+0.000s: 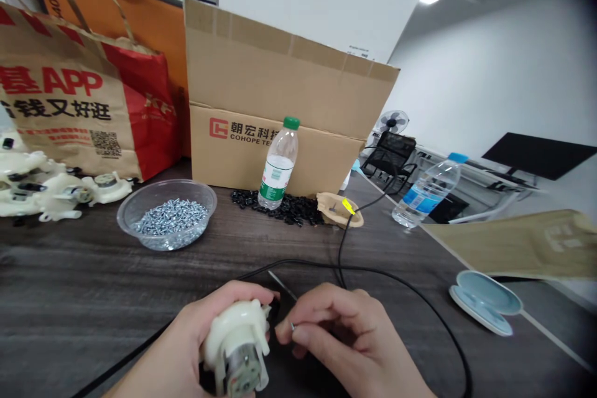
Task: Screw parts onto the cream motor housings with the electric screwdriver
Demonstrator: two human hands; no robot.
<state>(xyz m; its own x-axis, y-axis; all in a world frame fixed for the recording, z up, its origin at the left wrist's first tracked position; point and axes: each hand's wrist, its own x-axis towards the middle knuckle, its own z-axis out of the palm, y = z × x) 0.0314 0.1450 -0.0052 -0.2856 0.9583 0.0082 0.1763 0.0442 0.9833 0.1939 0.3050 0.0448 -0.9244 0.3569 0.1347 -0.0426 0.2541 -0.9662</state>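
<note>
My left hand [186, 329] is wrapped round a cream plastic motor housing [237, 329], whose silver motor end faces me. Close beside it on the right, my right hand [345, 336] pinches a small silver screw [293, 326] between thumb and fingertip, apart from the housing. A thin metal shaft [282, 285] sticks out beyond the right fingers; its other end is hidden, and I cannot tell whether the hand holds it. Farther back, a clear plastic bowl [122, 214] contains many silver screws [172, 219].
Several similar cream housings [56, 189] lie at the far left. Small black parts [298, 210] surround a green-capped bottle [277, 168] before a cardboard box [280, 87]. A black cable [396, 280] crosses the table; a blue-capped bottle [426, 193] and an open pale-blue case [487, 301] stand right.
</note>
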